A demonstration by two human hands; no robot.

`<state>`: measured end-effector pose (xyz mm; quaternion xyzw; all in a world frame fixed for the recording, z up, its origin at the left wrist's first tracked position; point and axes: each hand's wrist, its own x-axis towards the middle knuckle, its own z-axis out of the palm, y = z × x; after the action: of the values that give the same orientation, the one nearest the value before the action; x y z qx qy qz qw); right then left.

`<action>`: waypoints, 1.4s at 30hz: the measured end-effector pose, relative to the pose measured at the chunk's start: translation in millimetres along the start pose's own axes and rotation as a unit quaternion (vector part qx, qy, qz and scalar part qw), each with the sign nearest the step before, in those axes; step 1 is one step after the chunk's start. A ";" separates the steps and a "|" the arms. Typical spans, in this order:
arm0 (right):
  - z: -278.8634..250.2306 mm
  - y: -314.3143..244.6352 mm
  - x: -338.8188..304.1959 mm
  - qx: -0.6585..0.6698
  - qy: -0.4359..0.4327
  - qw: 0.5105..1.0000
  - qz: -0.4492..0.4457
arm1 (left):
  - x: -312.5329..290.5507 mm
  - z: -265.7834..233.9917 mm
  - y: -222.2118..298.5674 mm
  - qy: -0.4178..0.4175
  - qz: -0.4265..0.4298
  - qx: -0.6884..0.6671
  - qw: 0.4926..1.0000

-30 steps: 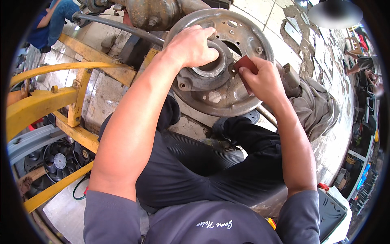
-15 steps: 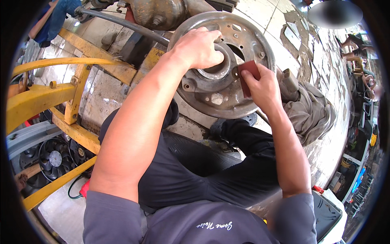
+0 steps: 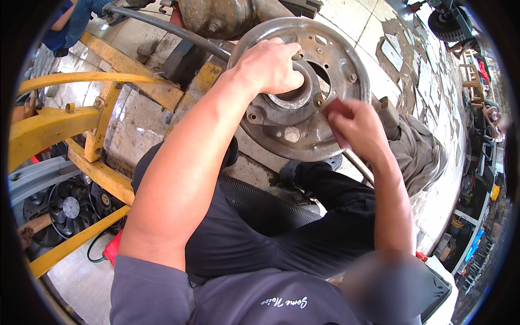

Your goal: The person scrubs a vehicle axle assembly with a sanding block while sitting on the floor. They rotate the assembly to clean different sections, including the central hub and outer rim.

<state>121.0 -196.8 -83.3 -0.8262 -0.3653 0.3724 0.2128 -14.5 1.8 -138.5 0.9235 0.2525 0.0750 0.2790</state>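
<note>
A round, rust-stained brake backing plate (image 3: 338,59) stands tilted in front of me, with several holes through its face. At its centre is a thick metal hub ring (image 3: 309,86) around a round bore. My left hand (image 3: 268,67) grips that ring from the upper left, its thumb at the bore and its fingers bent over the far edge. Between the fingers and thumb of my right hand (image 3: 365,127) is a reddish-brown sheet of sandpaper (image 3: 337,116), beside the plate's lower right face. The right hand is slightly blurred.
A rusty axle housing (image 3: 214,16) and a long metal rod (image 3: 168,32) lie behind the plate. Yellow metal framing (image 3: 54,130) and a black fan (image 3: 70,208) are at left. A grey-brown cloth (image 3: 420,154) hangs at right. Another person's arm (image 3: 62,21) shows at the far left.
My right hand has shifted right and a little down with the sandpaper, away from the hub ring. The left hand keeps its grip. The view has shifted slightly.
</note>
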 end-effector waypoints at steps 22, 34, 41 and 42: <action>17.3 14.0 19.8 0.001 0.151 0.984 -0.094 | 3.3 -2.3 4.8 -0.007 0.007 -0.014 1.000; 19.7 14.9 23.4 -0.001 0.183 0.976 -0.114 | 5.0 -2.7 7.4 -0.010 0.005 -0.013 1.000; -6.3 4.6 6.6 -0.009 0.054 0.998 -0.038 | 1.5 -2.2 1.2 -0.001 0.004 -0.002 1.000; -3.9 5.1 5.2 0.024 0.087 0.995 -0.030 | 2.0 -1.4 1.8 -0.010 0.000 -0.001 1.000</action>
<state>128.7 -196.4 -86.3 -0.8386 -0.3613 0.3014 0.2746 -12.4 2.2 -136.3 0.9238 0.2495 0.0660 0.2828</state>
